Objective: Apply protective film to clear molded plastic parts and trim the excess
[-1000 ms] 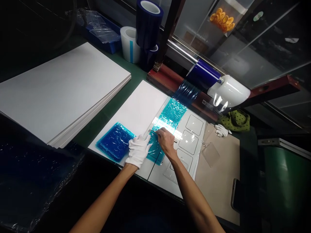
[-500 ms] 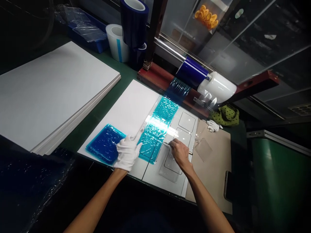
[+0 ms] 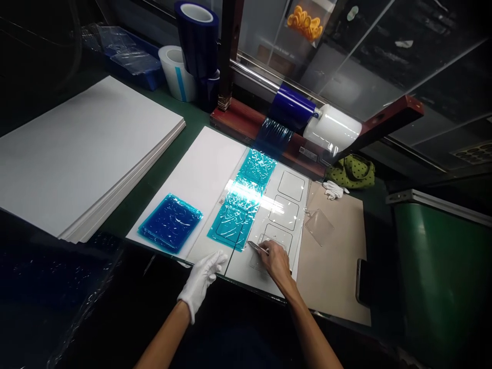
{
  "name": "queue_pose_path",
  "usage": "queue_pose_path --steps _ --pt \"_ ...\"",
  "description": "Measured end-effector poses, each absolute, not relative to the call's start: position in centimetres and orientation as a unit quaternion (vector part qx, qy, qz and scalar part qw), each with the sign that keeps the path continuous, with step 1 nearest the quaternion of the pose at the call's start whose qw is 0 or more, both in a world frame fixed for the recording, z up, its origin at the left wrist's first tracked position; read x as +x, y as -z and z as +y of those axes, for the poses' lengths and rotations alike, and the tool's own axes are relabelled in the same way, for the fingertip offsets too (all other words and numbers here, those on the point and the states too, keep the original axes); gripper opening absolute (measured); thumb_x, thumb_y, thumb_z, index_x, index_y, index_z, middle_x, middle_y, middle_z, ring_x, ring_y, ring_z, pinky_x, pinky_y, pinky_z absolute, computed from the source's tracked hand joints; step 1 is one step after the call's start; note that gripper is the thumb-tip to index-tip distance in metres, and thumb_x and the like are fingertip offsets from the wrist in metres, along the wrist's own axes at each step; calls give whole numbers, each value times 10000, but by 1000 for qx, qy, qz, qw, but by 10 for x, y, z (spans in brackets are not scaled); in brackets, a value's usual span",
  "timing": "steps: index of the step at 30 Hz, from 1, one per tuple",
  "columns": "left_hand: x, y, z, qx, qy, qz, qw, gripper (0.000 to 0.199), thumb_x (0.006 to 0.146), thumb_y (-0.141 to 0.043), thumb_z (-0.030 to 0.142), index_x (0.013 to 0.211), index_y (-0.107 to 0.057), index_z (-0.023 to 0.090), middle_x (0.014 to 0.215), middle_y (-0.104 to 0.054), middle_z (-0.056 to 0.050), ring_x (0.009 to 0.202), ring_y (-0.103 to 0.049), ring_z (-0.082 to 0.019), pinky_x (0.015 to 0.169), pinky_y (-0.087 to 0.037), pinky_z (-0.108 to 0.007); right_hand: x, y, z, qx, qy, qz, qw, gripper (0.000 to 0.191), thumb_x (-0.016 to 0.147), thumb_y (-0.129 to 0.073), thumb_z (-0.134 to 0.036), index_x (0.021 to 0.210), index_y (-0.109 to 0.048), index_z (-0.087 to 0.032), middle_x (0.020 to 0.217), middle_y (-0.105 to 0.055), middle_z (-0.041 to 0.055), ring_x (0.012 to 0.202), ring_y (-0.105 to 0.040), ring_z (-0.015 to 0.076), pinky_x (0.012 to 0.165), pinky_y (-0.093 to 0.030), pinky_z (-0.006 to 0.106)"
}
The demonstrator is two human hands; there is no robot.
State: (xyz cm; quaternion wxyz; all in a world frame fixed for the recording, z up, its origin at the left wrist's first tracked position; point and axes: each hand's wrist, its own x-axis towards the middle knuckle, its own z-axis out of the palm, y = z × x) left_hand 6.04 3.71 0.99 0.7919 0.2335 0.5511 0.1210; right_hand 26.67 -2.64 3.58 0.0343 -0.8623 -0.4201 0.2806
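My left hand [image 3: 203,279], in a white glove, is just over the near edge of the white board [image 3: 207,164]. Its fingers are stretched out and hold nothing. Bare, my right hand [image 3: 277,262] grips a slim knife [image 3: 257,247], its blade pointing left towards the lower corner of a blue film strip [image 3: 238,210]. That shiny strip lies across outlined rectangles on the board. Beneath my right hand is a clear plate [image 3: 258,262], partly hidden. To the left lies a stack of dark blue film-covered sheets [image 3: 171,223].
A blue film roll [image 3: 294,106] and a white roll [image 3: 333,129] sit on a bar behind the board. Thick white sheets [image 3: 96,148] are stacked left. On the brown board [image 3: 338,256] are a clear tag [image 3: 320,227] and a phone [image 3: 361,282]; a white glove [image 3: 335,189] lies behind.
My left hand has left the film strip's side and drawn back to the board's near edge. My right hand has come slightly nearer with the knife. The view has shifted a little.
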Motion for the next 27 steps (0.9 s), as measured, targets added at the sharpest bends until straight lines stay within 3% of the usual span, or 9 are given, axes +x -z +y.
queue_pose_path --steps 4,8,10,13,17,22,27 --pt "74 -4 40 155 -144 551 807 286 783 -654 313 1012 -638 142 1074 -640 -154 736 -561 -85 482 -349 -125 266 -28 -28 -842 -360 -382 125 170 799 -551 -213 866 -706 -191 877 -698 48 844 -624 211 706 -398 277" --pt "90 6 51 136 -191 559 795 267 729 -716 309 920 -629 143 913 -633 -91 600 -499 -38 426 -287 -108 270 -26 -33 -809 -431 -351 190 191 773 -560 -288 845 -703 -185 796 -697 25 691 -620 174 634 -426 262" --pt "96 11 55 147 -221 565 781 297 679 -760 341 851 -612 149 721 -560 -3 489 -382 -14 384 -208 -117 271 -28 -36 -800 -445 -345 210 212 757 -564 -320 841 -702 -183 769 -690 25 667 -612 176 607 -429 265" --pt "96 10 55 182 -259 571 757 349 614 -803 380 686 -542 158 525 -325 92 428 -216 -19 378 -148 -147 273 -32 -41 -804 -435 -338 224 242 743 -559 -350 842 -700 -180 775 -685 41 694 -612 197 617 -441 287" --pt "72 -7 53 246 -298 585 713 491 617 -798 401 514 -383 159 507 -267 88 469 -226 -31 434 -213 -164 277 -38 -49 -819 -385 -352 236 283 757 -534 -389 870 -694 -185 872 -688 68 785 -618 225 695 -460 325" --pt "17 -21 72 267 -328 627 655 384 601 -801 433 672 -545 156 527 -295 92 483 -230 -40 452 -200 -185 274 -41 -48 -824 -369 -359 237 294 771 -527 -412 885 -687 -194 905 -685 75 814 -616 235 718 -469 337" --pt "-17 -12 100 273 -338 654 619 426 543 -824 452 719 -576 153 513 -271 103 472 -210 -40 444 -175 -196 265 -40 -39 -824 -356 -371 237 288 769 -532 -414 869 -693 -197 874 -691 68 781 -618 226 700 -471 332"
